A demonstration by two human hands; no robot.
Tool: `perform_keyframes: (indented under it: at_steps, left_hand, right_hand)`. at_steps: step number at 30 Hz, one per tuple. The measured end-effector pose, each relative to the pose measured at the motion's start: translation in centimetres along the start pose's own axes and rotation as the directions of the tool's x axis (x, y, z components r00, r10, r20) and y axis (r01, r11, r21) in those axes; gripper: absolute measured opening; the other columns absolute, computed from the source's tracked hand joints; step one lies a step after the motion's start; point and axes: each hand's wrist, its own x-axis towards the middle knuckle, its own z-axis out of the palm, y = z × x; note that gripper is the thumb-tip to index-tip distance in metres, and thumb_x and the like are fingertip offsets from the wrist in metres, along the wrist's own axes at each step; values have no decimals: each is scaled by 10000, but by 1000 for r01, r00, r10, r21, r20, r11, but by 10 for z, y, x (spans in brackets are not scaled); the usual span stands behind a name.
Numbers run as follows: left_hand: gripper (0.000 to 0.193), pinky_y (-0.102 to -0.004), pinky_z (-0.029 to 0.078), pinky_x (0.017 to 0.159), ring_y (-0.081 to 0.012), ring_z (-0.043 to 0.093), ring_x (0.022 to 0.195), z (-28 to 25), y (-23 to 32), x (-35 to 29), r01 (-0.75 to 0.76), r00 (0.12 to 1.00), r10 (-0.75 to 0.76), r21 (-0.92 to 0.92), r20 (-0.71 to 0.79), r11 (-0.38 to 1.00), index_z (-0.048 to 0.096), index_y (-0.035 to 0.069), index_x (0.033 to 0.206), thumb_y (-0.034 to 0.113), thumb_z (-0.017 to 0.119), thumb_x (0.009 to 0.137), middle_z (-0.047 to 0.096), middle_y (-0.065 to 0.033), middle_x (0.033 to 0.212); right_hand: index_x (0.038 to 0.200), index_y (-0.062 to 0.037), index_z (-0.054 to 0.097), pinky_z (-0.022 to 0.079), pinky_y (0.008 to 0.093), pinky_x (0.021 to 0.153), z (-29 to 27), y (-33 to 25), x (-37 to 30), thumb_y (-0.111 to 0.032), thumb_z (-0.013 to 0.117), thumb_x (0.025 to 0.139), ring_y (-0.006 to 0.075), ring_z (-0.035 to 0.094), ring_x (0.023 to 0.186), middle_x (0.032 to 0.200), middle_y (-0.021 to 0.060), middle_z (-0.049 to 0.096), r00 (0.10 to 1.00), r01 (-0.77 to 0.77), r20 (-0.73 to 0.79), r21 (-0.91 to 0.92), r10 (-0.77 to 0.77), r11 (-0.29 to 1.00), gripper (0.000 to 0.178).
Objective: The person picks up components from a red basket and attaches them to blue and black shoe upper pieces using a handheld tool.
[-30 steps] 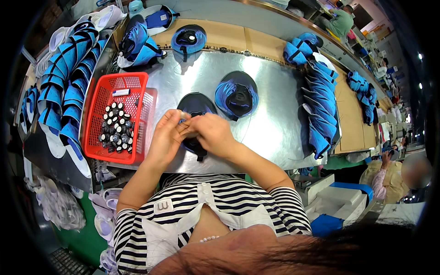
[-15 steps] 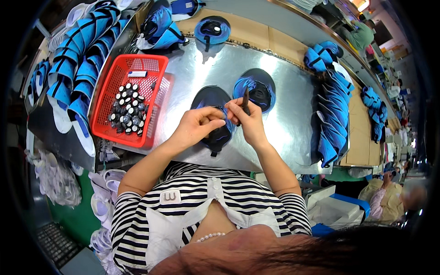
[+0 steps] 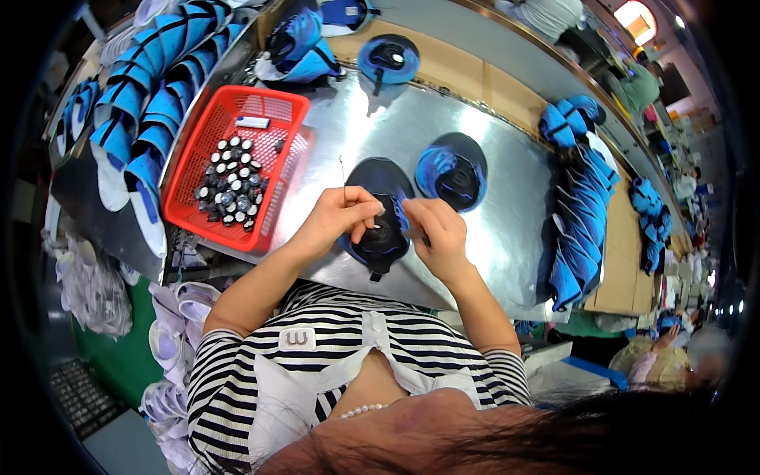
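My left hand (image 3: 348, 218) is closed in a pinch, with a small pale bit at the fingertips too small to name. A thin upright wire-like piece (image 3: 343, 170) rises just behind its knuckles; whether the hand holds it, I cannot tell. Close by on the right, my right hand (image 3: 437, 231) has its fingers bent together, and what they hold is hidden. Both hands hover over a black and blue piece that looks like a shoe upper (image 3: 378, 176), its wide end away from me. A second such upper (image 3: 451, 170) lies to the right.
A red plastic basket (image 3: 176, 178) on the left holds small black-and-white round parts (image 3: 232, 186) and a white marker (image 3: 252, 123). Nested blue uppers line the left (image 3: 123, 103) and right (image 3: 582, 206) sides. Another upper (image 3: 388, 59) sits at the table's back.
The dark-handled tool that stuck up from my right hand no longer shows there. My right hand has turned over and shifted slightly right and down. The whole view has moved a little.
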Motion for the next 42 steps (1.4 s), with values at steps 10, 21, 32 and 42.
perform_keyframes:
  at_steps: [10, 21, 32, 42]
  left_hand:
    - [186, -210, 473, 582, -87, 585, 596, -2, -3, 2, -100, 989, 79, 167, 129, 981, 681, -34, 1036, 51, 647, 874, 683, -82, 820]
    - [98, -183, 402, 577, -45, 514, 602, 2, -12, 7, -108, 994, 108, 13, 29, 994, 667, 7, 898, 100, 649, 872, 616, -17, 749]
    - [127, -243, 403, 568, -83, 498, 609, 18, -21, 11, -323, 933, 359, 428, -2, 844, 627, -12, 828, 108, 645, 867, 565, -19, 713]
    - [186, -226, 277, 492, -37, 363, 541, 24, 1, 10, 10, 987, -19, 52, 162, 999, 603, 51, 829, 206, 590, 932, 433, 61, 634]
  right_hand:
    - [831, 7, 582, 483, 259, 670, 5, -6, -7, 74, 604, 837, 119, 596, 704, 817, 85, 650, 864, -482, 214, 613, 456, 626, 71]
    - [962, -82, 650, 440, 362, 614, -15, -1, 4, -211, 761, 703, 250, 541, 722, 777, 54, 557, 985, -107, 121, -124, 122, 987, 310]
    - [1264, -144, 620, 418, 361, 718, -17, 0, -9, -196, 748, 762, 236, 477, 765, 795, 72, 509, 813, -491, 389, 61, 432, 869, 521]
    - [1083, -92, 621, 443, 369, 607, -26, 16, -13, -131, 676, 780, 256, 520, 707, 753, 64, 516, 939, -176, 259, -205, 227, 963, 311]
